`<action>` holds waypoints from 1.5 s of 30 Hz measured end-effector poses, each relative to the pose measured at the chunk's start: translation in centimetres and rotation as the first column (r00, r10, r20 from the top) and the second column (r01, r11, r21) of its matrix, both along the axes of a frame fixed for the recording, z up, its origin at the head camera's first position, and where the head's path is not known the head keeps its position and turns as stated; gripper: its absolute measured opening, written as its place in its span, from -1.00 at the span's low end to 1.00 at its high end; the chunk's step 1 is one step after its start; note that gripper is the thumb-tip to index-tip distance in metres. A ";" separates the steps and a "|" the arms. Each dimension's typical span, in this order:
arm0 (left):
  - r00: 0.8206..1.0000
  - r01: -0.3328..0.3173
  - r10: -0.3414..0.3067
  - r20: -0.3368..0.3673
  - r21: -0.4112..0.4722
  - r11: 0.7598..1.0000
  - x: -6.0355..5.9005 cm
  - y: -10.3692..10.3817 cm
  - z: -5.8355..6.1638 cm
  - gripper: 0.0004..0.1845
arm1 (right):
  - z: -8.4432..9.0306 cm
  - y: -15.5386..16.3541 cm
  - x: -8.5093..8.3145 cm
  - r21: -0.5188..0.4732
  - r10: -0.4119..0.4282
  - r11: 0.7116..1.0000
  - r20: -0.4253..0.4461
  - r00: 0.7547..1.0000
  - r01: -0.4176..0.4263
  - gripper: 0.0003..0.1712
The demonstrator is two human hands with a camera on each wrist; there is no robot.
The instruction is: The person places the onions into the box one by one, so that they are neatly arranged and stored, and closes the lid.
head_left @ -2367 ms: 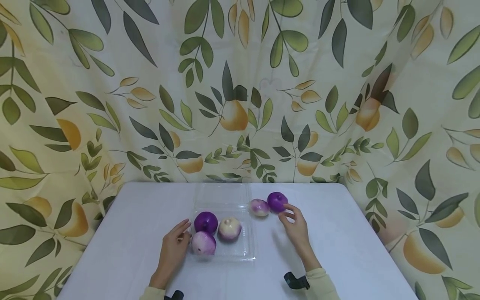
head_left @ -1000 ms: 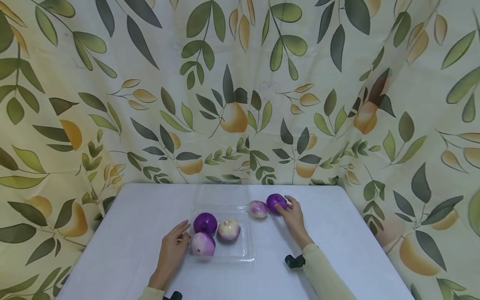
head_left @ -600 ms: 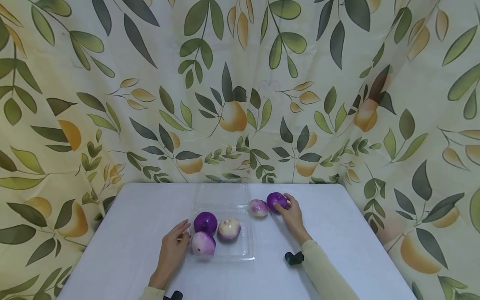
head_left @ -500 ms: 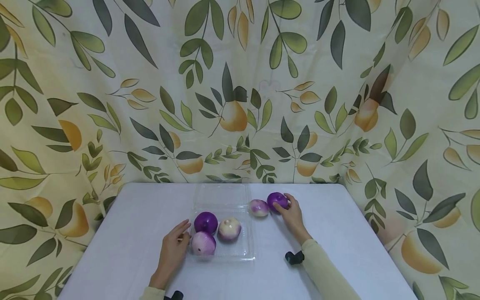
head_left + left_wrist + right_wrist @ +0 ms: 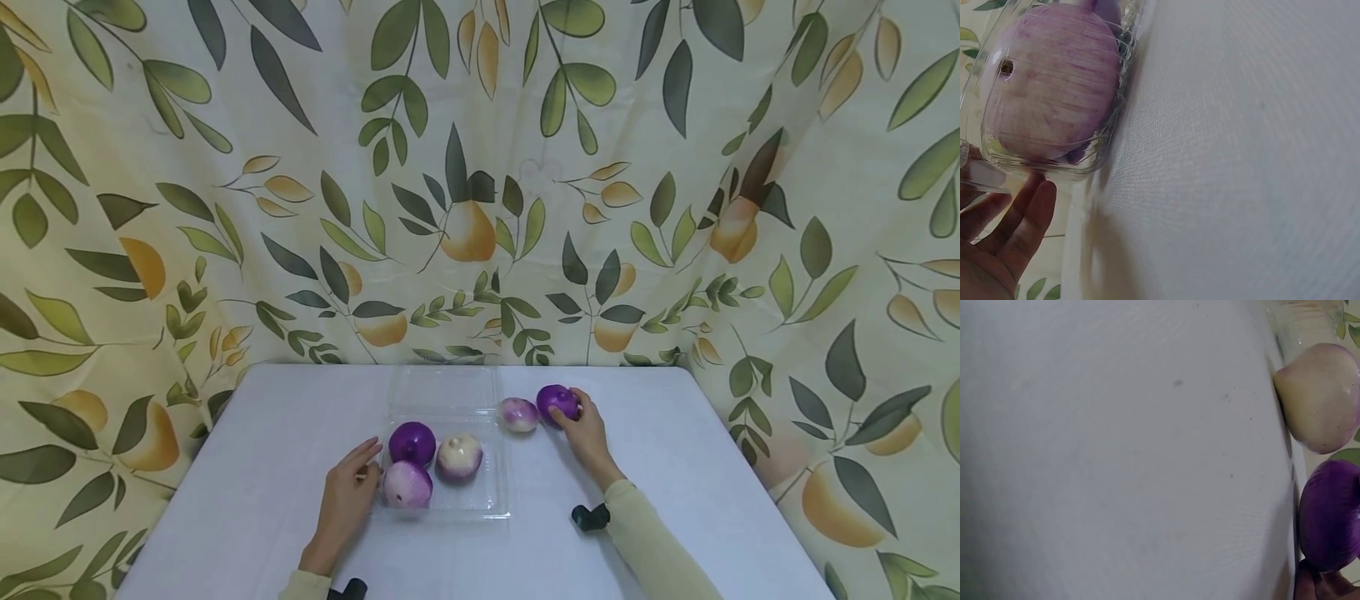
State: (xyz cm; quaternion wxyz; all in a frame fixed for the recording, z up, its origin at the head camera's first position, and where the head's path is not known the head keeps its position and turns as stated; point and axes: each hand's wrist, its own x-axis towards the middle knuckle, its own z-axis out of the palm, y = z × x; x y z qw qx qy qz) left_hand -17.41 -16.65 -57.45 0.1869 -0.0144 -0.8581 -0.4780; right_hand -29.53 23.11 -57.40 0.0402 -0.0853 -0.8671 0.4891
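Right of centre, the right hand (image 5: 583, 425) has reached and now curls round the dark purple onion (image 5: 557, 402); left hand (image 5: 347, 498), fingers straight, stays touching the clear tray (image 5: 498, 500).

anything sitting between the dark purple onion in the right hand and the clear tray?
Yes. The right hand grips the dark purple onion on the table, and a pale purple onion lies right beside it, on the side toward the clear plastic tray. The tray holds three onions, with bare floor on its right side.
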 end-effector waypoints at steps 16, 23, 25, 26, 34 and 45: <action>1.000 -0.007 0.007 0.011 -0.005 1.000 0.0 0.1 0.0 -0.65 | 0.3 0.5 1.0 -0.065 -0.047 0.997 0.018 0.999 0.048 -0.18; 1.000 -0.009 0.009 0.014 0.002 1.000 0.0 0.0 0.2 -0.66 | 0.4 0.8 1.5 -0.121 -0.068 0.990 0.051 0.996 0.074 -0.13; 1.000 -0.011 0.011 0.018 -0.001 1.000 0.0 0.0 0.1 -0.66 | 0.5 0.8 1.7 -0.134 -0.070 0.988 0.055 0.996 0.077 -0.13; 1.000 -0.009 0.009 0.017 0.000 1.000 0.0 0.0 0.1 -0.66 | 0.6 0.8 1.7 -0.142 -0.073 0.987 0.054 0.996 0.080 -0.13; 0.999 -0.013 0.013 0.031 0.005 1.000 0.0 0.0 0.2 -0.65 | 1.2 0.9 2.2 -0.170 -0.090 0.981 0.033 0.995 0.094 -0.13; 0.999 -0.009 0.009 0.046 -0.002 1.000 0.0 0.1 0.2 -0.65 | 2.6 0.7 3.3 -0.228 -0.095 0.969 0.003 0.995 0.093 -0.16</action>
